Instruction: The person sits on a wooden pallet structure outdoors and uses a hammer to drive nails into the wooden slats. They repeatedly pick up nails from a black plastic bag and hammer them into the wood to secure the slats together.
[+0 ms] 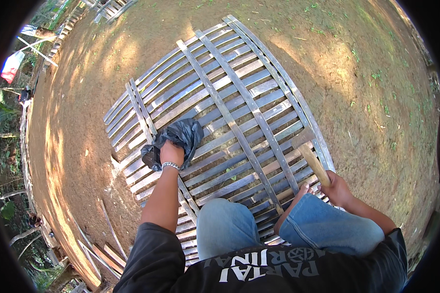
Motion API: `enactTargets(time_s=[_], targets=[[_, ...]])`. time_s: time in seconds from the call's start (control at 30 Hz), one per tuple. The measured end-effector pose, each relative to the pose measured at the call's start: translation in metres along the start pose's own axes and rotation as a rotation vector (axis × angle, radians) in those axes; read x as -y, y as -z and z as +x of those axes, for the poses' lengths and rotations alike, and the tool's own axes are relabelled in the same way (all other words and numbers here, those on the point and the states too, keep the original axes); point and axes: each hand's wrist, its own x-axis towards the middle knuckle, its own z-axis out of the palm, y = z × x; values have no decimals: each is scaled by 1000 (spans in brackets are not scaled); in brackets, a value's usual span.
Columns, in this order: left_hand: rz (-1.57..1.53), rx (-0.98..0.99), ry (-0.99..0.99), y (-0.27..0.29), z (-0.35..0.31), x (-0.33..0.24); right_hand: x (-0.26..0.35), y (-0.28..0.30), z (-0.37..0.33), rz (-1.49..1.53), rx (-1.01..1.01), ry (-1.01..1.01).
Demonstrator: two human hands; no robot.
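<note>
My left hand (172, 153) reaches into a crumpled black plastic bag (188, 134), which hides the fingers. The bag rests on a large panel of wooden slats (220, 105) lying on the ground, held together by several crosswise strips with rows of nail-like dots. At the panel's right edge, my right hand (338, 189) is closed round the pale wooden handle of a hatchet (316, 165). Its flat, rusty-brown head points away from me, over the slats. I squat on the near part of the panel, both knees in blue jeans, with bare toes showing beside my right hand.
Bare brown soil (376, 112) with sparse grass surrounds the panel. Loose wooden strips (107, 259) lie at the lower left. Along the left stand a low edging, poles and green plants, with a red, white and blue cloth (12, 66). A slatted wooden piece (110, 9) sits far back.
</note>
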Motion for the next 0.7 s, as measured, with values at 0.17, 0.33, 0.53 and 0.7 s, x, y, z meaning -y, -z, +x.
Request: enactTargets(time_s=[0.17,0.33,0.53,0.7], targets=[[-28,53,-43,5,4,5,1,-1,4,-21,0,19],[-51,46,12,7,7,3,21,2,4,-69,28,-47],[-107,-31,14,-1,11,7,32,3,5,-112,52,-46],[-156,-84,-36,-7,10,18,27,1,8,-67,84,-57]])
